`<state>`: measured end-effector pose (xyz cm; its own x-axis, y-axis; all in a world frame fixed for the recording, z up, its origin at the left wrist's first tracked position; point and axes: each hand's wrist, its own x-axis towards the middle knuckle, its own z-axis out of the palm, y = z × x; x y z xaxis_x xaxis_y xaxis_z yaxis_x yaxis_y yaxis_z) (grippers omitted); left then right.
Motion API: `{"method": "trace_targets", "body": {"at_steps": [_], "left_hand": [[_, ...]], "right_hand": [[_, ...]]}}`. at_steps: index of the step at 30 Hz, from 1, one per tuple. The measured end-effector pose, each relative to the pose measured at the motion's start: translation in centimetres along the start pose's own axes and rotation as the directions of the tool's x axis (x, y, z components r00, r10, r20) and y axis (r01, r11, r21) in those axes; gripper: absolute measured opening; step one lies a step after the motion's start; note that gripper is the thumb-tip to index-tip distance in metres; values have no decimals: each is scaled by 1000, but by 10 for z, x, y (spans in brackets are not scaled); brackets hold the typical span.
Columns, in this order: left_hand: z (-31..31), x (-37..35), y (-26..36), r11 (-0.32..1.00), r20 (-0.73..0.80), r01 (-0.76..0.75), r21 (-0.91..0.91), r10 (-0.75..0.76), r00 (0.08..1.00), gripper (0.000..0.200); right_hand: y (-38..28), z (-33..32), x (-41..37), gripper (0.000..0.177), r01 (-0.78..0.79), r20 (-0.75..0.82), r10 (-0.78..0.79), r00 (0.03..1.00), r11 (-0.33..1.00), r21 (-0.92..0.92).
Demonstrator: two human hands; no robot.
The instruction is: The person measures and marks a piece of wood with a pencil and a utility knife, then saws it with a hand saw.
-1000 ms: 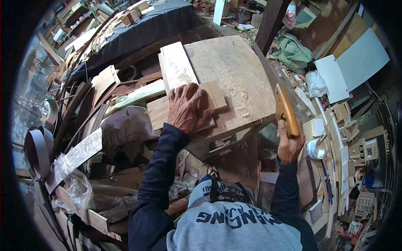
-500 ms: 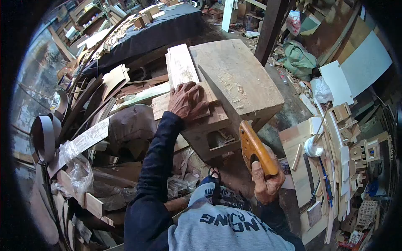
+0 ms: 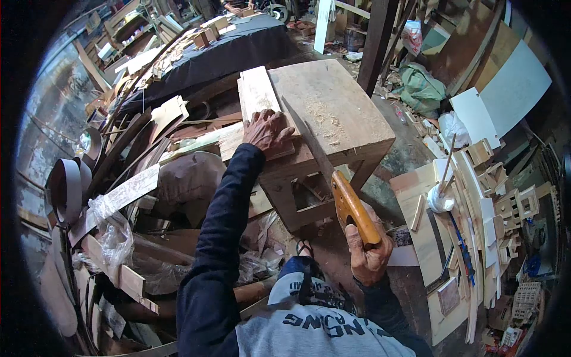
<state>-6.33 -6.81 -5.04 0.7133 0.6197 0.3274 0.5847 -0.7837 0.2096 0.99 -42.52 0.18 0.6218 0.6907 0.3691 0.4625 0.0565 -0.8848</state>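
Presently, at the box-shaped brown plywood bench (image 3: 348,89): one handsaw with curved orange-brown wooden handle (image 3: 351,205), blade over the bench top, handle beyond its near edge, clenched in the right hand (image 3: 372,256); one left hand (image 3: 266,129), fingers spread, clasping nothing, resting on a pale wooden board (image 3: 232,141) at the bench's left; loose pale sawdust (image 3: 324,122) atop.

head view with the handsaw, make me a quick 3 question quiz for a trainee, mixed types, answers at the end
1. Multiple choice: which hand grips the handsaw?
a) left
b) right
c) both

2. True or false: sawdust lies on top of the wooden bench.

3. Short answer: what does the left hand rest on?

Key:
1. b, the right hand is wrapped around its handle.
2. True.
3. Wooden boards.
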Motion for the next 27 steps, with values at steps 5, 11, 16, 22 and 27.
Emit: {"method": "trace_targets", "body": {"at_steps": [5, 11, 16, 22, 27], "left_hand": [[19, 11, -11, 996, 19, 80, 27, -81, 997, 42], [27, 17, -9, 990, -13, 100, 95, -100, 995, 35], [25, 13, -10, 996, -53, 68, 56, -65, 996, 34], [13, 8, 2, 991, -41, 101, 84, -98, 994, 35], [10, 9, 3, 987, -6, 116, 113, -116, 993, 45]], "right_hand": [[-5, 3, 0, 38, -31, 33, 32, 999, 999, -15], [-6, 7, -3, 39, 78, 49, -73, 996, 992, -97], [-5, 13, -6, 39, 108, -11, -110, 994, 989, -98], [-2, 13, -11, 41, 128, -29, -132, 991, 986, -106], [-4, 9, -12, 41, 116, -14, -119, 993, 986, -117]]}}
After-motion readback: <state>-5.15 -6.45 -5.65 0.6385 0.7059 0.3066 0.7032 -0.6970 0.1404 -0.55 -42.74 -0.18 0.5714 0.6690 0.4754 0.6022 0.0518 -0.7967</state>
